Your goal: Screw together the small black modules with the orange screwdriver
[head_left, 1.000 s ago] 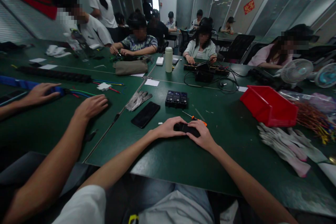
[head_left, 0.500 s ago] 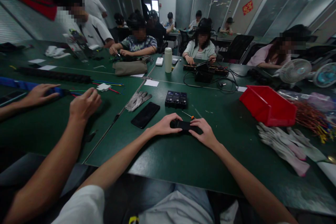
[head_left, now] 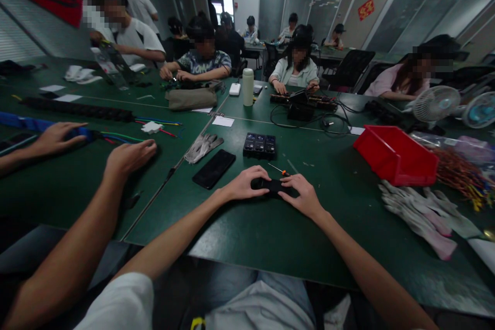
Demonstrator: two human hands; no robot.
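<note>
Left hand [head_left: 253,182] and right hand [head_left: 302,194] grip opposite ends of a black part [head_left: 275,187], fingers of each closed around it, the part lying crosswise low over the near middle of the green worktop [head_left: 240,227]; whether it touches the surface cannot be told. Just beyond the right hand: screwdriver [head_left: 279,169], its orange handle partly hidden by that hand; farther off, a black compartment box [head_left: 259,145]. To the left, a dark phone [head_left: 214,169] with a pair of grey gloves [head_left: 203,147] near its far side; to the right, a red bin [head_left: 395,156], pale gloves [head_left: 417,216] on its near side.
</note>
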